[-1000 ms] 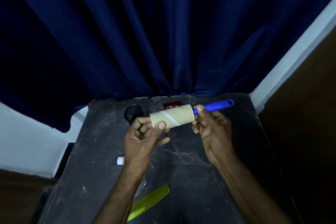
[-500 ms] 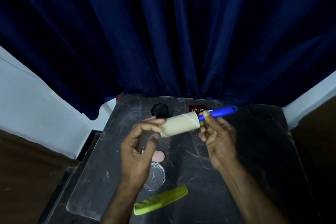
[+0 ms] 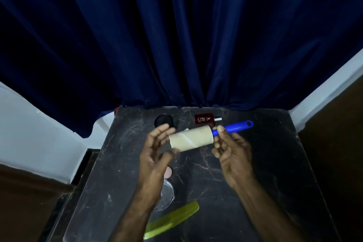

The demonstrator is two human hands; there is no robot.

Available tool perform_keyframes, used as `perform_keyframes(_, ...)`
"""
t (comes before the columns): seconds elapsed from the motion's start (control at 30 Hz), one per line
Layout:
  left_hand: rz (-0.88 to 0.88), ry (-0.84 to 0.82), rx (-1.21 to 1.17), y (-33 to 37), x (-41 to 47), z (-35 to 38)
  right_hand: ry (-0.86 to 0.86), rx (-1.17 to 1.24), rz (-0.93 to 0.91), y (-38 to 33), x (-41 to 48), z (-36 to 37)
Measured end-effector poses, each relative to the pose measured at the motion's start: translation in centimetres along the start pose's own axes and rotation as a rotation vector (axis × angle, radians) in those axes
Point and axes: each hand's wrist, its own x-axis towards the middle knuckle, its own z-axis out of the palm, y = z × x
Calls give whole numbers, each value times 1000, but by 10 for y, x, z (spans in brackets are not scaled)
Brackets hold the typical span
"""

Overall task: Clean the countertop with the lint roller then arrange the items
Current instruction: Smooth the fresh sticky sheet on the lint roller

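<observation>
Blue-handled lint roller with a cream paper roll [image 3: 191,139] is held above the dark marble tabletop [image 3: 275,163], right hand [image 3: 231,155] pinching its handle, left hand [image 3: 155,155] spread at the roll's end, likely peeling a sheet; rolling comes next.

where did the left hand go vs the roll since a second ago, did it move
Yes. The left hand has let go of the lint roller roll's end and now sits open just beside it; the right hand holds the handle.
</observation>
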Motion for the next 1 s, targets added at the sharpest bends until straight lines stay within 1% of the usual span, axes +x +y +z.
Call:
perform_keyframes(0.03,-8,-13,-26,-2,2,-1,1,1,-6,1,1,-2)
perform_keyframes(0.07,-70,-19,-53,-3,4,1,4,1,-13,1,1,-5)
perform_keyframes(0.17,-356,-49,-133,-6,10,13,-4,-20,-47,3,2,-14)
perform_keyframes(0.2,-399,-40,-150,-10,13,17,-8,-39,-60,4,2,-17)
perform_keyframes(0.27,-424,5,-189,-19,19,26,-14,-72,-76,8,0,-27)
perform_keyframes(0.33,-457,40,-269,-28,25,32,-56,-99,-61,12,-4,-43)
perform_keyframes(0.4,-522,37,-346,-39,32,34,-128,-162,5,13,-9,-61)
perform_keyframes(0.47,-573,16,-355,-52,37,36,-182,-238,77,13,-12,-82)
perform_keyframes(0.57,-628,-22,-332,-73,42,40,-176,-352,144,14,-15,-114)
perform_keyframes(0.73,-684,-146,-231,-109,51,43,-173,-691,176,32,-19,-137)
perform_keyframes(0.8,-676,-214,-167,-121,53,46,-207,-818,199,46,-18,-139)
perform_keyframes(0.9,-647,-262,-53,-134,57,47,-298,-982,214,68,-15,-142)
perform_keyframes(0.93,-639,-270,-17,-138,58,46,-302,-1046,202,75,-13,-143)
perform_keyframes(1.0,-618,-281,25,-147,62,45,-230,-1172,170,89,-10,-146)
